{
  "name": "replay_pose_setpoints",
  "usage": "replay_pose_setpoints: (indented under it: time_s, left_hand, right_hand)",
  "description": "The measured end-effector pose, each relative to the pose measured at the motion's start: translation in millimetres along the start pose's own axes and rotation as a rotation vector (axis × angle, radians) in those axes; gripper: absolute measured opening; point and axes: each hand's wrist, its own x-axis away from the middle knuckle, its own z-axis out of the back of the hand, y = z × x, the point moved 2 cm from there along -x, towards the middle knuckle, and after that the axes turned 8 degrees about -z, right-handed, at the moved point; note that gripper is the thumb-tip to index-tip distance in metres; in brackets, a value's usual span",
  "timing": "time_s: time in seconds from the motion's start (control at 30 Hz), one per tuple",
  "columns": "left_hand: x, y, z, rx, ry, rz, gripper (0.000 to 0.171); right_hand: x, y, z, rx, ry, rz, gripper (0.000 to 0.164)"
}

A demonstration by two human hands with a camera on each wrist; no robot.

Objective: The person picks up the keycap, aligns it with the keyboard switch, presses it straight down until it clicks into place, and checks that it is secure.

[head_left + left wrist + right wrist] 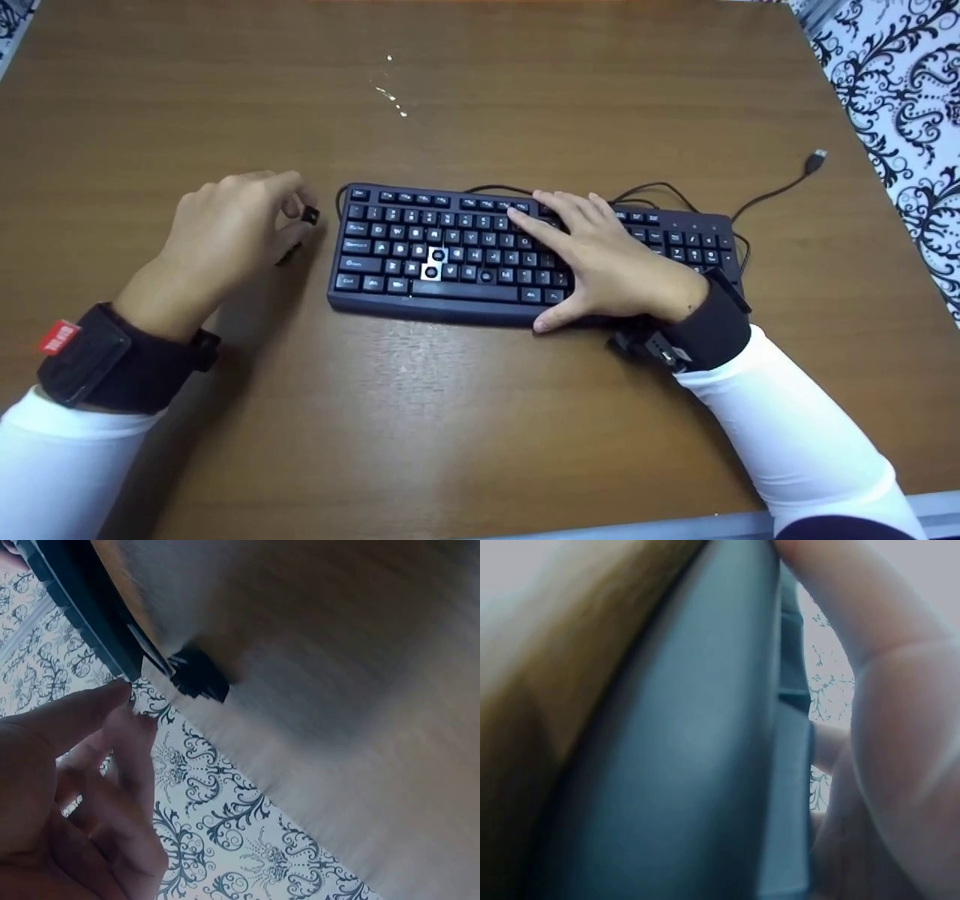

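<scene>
A black keyboard point(465, 291) lies on the wooden table; in a few spots the keycaps are off, baring round pegs, two of them on a pale patch point(437, 263). Left of it, my left hand point(225, 217) is raised over the table with thumb and index fingertips together at a small black keycap point(310, 215). Below those fingertips, the left wrist view has a small black cluster point(199, 675) with a thin grey line running to it. My right hand point(600, 259) rests spread on the keyboard's right half, thumb at the front edge, hiding some keys.
The keyboard's cable point(671, 187) loops behind it and ends in a USB plug point(815, 160) at the right. Small pale marks point(390, 96) dot the far tabletop point(570, 97). Patterned cloth point(900, 97) lies beyond the right table edge.
</scene>
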Motion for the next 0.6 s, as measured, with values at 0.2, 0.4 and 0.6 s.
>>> replay_pose_setpoints:
  time_s: [0.2,0.4,0.6]
  left_hand:
    - [-6.0,-1.7,-4.5,0.037,-0.043,0.022,0.017]
    - [-8.3,-6.7,-10.8,0.058,-0.13,0.049,0.015]
    - [-8.1,-8.6,-12.5,0.043,-0.165,0.096,0.012]
  right_hand:
    - [-2,-2,0,0.006,0.014,0.008,0.128]
    - [-1,-1,-2,0.009,0.003,-0.001,0.128]
    - [-2,-1,-2,0.004,-0.006,-0.01,0.128]
